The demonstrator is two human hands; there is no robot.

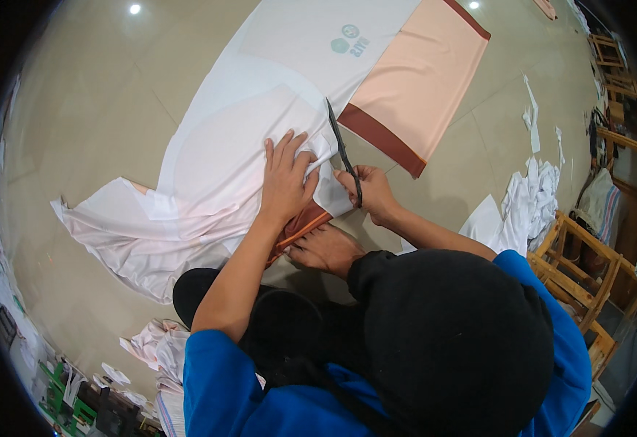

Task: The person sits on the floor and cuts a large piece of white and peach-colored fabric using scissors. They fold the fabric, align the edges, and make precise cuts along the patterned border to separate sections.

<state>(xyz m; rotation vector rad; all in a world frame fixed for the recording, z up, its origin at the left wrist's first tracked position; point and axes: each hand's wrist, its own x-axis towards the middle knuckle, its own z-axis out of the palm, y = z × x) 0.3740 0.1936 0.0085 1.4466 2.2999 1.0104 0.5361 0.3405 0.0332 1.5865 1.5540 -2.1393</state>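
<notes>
A large white sheet of cloth (216, 138) is spread over the floor, with pale peach showing through it. My left hand (286, 178) lies on it with fingers stretched out, beside a raised fold near the thumb. My right hand (371, 193) grips black scissors (342, 146) by the handle, blades pointing away from me at the cloth's right edge. Whether the blades are apart I cannot tell. Near my left wrist, a brown cloth band with orange edging (309, 222) is partly hidden. My bare foot (327, 249) rests against it.
A peach cloth panel with brown end bands (424, 80) lies at the far right of the white sheet. White scraps (529, 197) are heaped to the right, near wooden frames (584, 262). More crumpled cloth (159, 346) lies at the lower left, on the tiled floor (92, 109).
</notes>
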